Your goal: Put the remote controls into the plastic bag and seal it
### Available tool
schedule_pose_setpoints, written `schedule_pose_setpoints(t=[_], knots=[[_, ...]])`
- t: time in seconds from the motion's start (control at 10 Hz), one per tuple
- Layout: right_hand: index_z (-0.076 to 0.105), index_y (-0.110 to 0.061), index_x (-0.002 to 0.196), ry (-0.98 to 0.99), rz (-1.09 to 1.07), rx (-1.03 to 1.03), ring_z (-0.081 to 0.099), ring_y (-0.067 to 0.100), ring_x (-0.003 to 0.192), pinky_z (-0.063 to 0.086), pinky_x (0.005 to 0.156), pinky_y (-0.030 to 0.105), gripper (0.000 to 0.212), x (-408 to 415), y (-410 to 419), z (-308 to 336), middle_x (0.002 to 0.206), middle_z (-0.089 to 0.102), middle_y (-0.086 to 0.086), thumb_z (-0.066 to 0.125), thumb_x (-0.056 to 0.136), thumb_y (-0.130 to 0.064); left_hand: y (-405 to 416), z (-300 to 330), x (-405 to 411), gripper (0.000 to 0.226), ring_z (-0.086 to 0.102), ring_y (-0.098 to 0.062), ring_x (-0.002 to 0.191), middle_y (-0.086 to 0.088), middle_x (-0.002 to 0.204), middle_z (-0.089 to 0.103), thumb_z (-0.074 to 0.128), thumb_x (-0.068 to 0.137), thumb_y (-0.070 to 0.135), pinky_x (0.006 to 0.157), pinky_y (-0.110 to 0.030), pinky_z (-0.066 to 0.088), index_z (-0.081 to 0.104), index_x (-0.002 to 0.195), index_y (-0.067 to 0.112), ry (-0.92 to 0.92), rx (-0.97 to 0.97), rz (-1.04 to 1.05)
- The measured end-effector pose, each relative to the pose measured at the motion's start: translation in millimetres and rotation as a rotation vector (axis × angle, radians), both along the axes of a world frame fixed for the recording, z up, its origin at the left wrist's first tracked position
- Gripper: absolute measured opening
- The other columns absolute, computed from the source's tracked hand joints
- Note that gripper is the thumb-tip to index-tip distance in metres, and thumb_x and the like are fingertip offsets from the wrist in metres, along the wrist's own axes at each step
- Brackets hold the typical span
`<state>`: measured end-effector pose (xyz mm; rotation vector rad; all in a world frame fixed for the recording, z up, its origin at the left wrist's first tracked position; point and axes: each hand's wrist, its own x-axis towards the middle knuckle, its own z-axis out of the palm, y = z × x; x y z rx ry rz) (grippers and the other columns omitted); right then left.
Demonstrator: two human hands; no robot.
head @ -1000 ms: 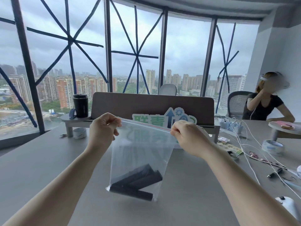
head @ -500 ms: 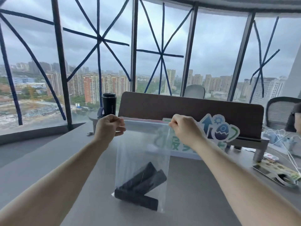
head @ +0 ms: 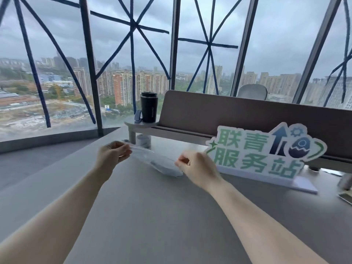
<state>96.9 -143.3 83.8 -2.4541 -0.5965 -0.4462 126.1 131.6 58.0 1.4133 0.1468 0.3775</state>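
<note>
A clear plastic bag stretches between my two hands above the grey table. It is blurred and lies almost flat, seen nearly edge-on. My left hand pinches its left end and my right hand pinches its right end. The remote controls do not show clearly; only a faint greyish smear is visible inside the bag.
A black tumbler stands on a small raised shelf beside a brown divider panel. A tape roll sits under the shelf. A green-and-white sign stands right of my right hand. Windows run behind.
The bag hung upright with the dark remotes visible at its bottom; now it is swung forward, nearly flat and blurred. Both hands are lower and farther apart. The view has turned left.
</note>
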Motion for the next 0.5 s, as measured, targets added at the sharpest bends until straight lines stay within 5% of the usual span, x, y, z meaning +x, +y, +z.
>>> schedule_pose_setpoints(t=[0.2,0.3,0.4,0.5], knots=[[0.071,-0.024,0.075,0.326,0.056,-0.046,0.062,0.014,0.078,0.054,0.076,0.035,0.017,-35,4,-47,0.076,0.071,-0.008,0.069,0.077,-0.040,-3,-51,-63,0.014,0.047,-0.022,0.061,-0.015,0.069,0.058,0.056,0.087,0.002,0.059,-0.028,0.039,0.066,0.077,0.004,0.101,0.265,0.051],[0.074,-0.028,0.088,0.328,0.043,0.030,0.063,0.012,0.078,0.053,0.077,0.035,0.022,-60,-15,-48,0.080,0.071,-0.007,0.065,0.080,-0.047,-11,-62,-91,0.013,0.059,-0.024,0.070,-0.010,0.075,0.069,0.061,0.078,0.022,0.063,-0.029,0.040,0.072,0.079,0.015,0.129,0.417,0.108],[0.074,-0.028,0.100,0.257,-0.009,0.136,0.058,0.000,0.061,0.051,0.070,0.028,0.017,-92,-49,-29,0.079,0.073,-0.006,0.064,0.090,-0.037,-21,-54,-116,0.021,0.060,-0.023,0.083,-0.005,0.093,0.067,0.058,0.084,0.025,0.068,-0.032,0.040,0.073,0.096,0.016,0.155,0.644,0.272],[0.075,-0.031,0.092,0.195,-0.006,0.377,0.054,0.001,0.048,0.049,0.058,0.022,0.012,-141,-93,-3,0.074,0.074,-0.004,0.064,0.093,-0.028,-48,-56,-154,0.019,0.057,-0.013,0.076,-0.003,0.094,0.065,0.055,0.090,0.017,0.066,-0.030,0.040,0.073,0.089,0.024,0.030,0.651,0.357]])
